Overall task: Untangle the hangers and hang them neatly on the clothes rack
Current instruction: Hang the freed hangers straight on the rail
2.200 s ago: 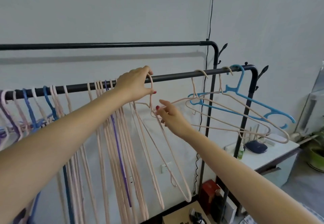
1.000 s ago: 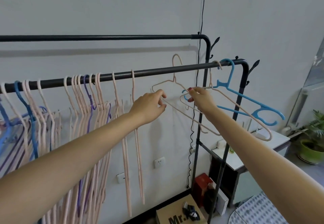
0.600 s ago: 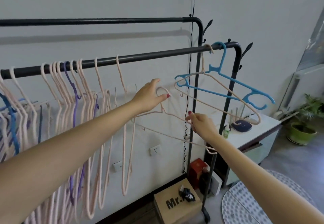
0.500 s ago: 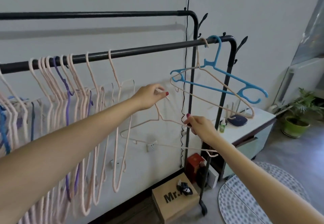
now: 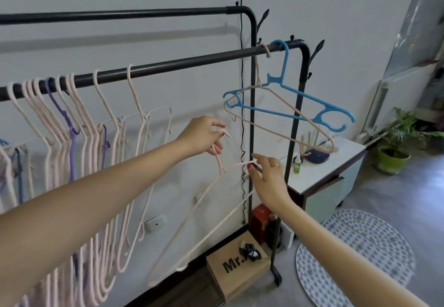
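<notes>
The left hand (image 5: 204,136) is closed around the hook of a pale pink hanger (image 5: 192,220), pinching it between thumb and fingers below the front rail (image 5: 168,67) of the clothes rack (image 5: 252,32). The right hand (image 5: 266,174) has its fingers spread, its fingertips (image 5: 252,165) touching the hanger's upper arm near the shoulder; whether it truly grips that arm I cannot tell. The hanger is held off the rail, tilted steeply, its lower end down near the cardboard box (image 5: 236,273) on the floor.

Left of the hands, a crowded row of pink hangers (image 5: 96,150) hangs from the front rail, with a purple hanger (image 5: 69,124) among them. Nearest the hands, two pink ones hang a little apart from the bunch. At the rail's right end a blue hanger (image 5: 300,105) and another pink hanger (image 5: 283,114) hang together, overlapping, their arms crossing.

Behind stands the rack's higher back rail (image 5: 120,16), bare. A black cable (image 5: 242,90) runs down the wall beside the rack's post. To the right, a white table (image 5: 336,162) carries a small green bottle (image 5: 297,161) and a dark blue object (image 5: 317,156). A potted plant (image 5: 396,148) sits on the floor further right, and a round dotted rug (image 5: 360,258) lies near the rack's foot.
</notes>
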